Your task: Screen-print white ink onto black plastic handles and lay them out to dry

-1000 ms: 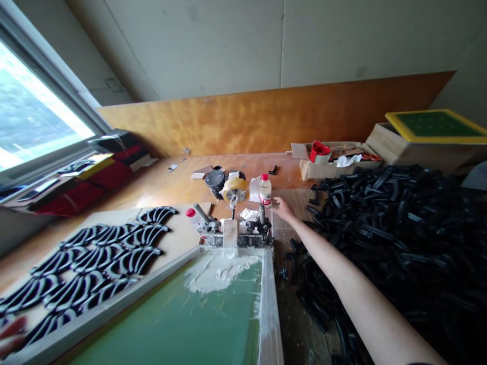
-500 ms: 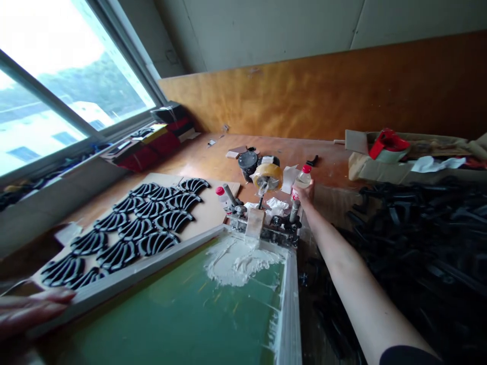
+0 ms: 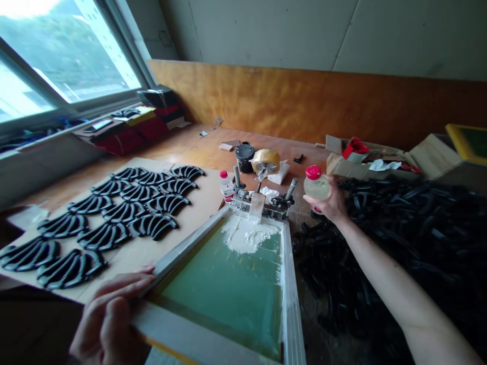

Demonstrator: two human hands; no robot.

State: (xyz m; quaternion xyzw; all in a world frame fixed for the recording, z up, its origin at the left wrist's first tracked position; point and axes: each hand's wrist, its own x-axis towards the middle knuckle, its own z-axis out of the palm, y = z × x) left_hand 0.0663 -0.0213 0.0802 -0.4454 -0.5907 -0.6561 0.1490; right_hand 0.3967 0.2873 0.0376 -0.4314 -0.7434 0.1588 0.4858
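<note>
My right hand (image 3: 332, 204) is wrapped round a clear plastic bottle (image 3: 316, 186) with a red cap, held up right of the clamp. At the lower left, my left hand (image 3: 114, 309) grips the near corner of a screen printing frame (image 3: 292, 294); its thumb lies along the near side and its fingers reach over the left rail. The frame's green mesh (image 3: 228, 289) carries a smear of thick white paste (image 3: 247, 235) at the far end. A metal hinge clamp (image 3: 262, 200) holds that far end. A second red-capped bottle (image 3: 227, 187) stands left of the clamp.
Rows of curved black parts (image 3: 106, 228) lie on cardboard (image 3: 152, 253) to the left. A heap of black parts (image 3: 411, 233) fills the right side. Behind the clamp are a black tub (image 3: 244, 158) and a tape roll (image 3: 266, 162). An open carton (image 3: 335, 165) stands at back right.
My right hand has brought the bottle nearer and to the right, away from the clamp. My view has shifted, and more of my left hand and the frame's near corner now shows.
</note>
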